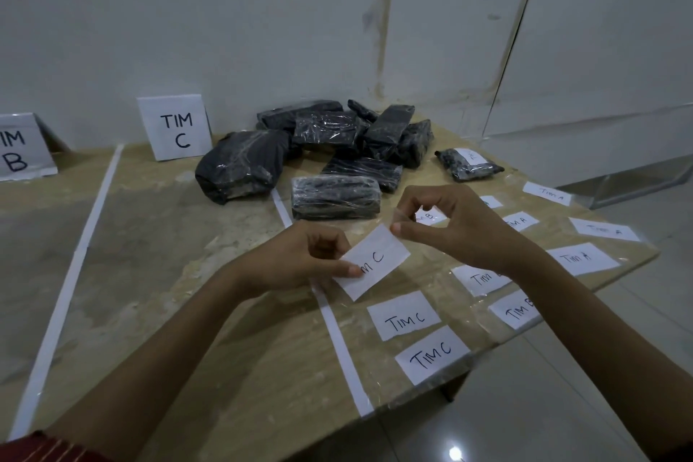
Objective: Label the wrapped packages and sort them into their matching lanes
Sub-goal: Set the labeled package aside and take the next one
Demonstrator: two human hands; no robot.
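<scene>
wrapped packages (335, 197): about 9 | labels (403, 315): 11 loose | lane signs (174, 127): 2 | tape lines (71, 274): 2 | hands (300, 259): 2

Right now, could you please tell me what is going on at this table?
A person is holding a paper label marked TIM C, the left hand pinching its lower edge and the right hand its upper corner. Just beyond lies a black wrapped package with no label showing, and more packages are piled behind it. Other written labels lie on the table at the right.

Views: one, head-worn, wide-angle.
Facing: forward and down across the table (168, 236), wall (225, 11) beyond.
Nearness: I get left hand (300, 259) and right hand (457, 225) close, lower centre.
</scene>
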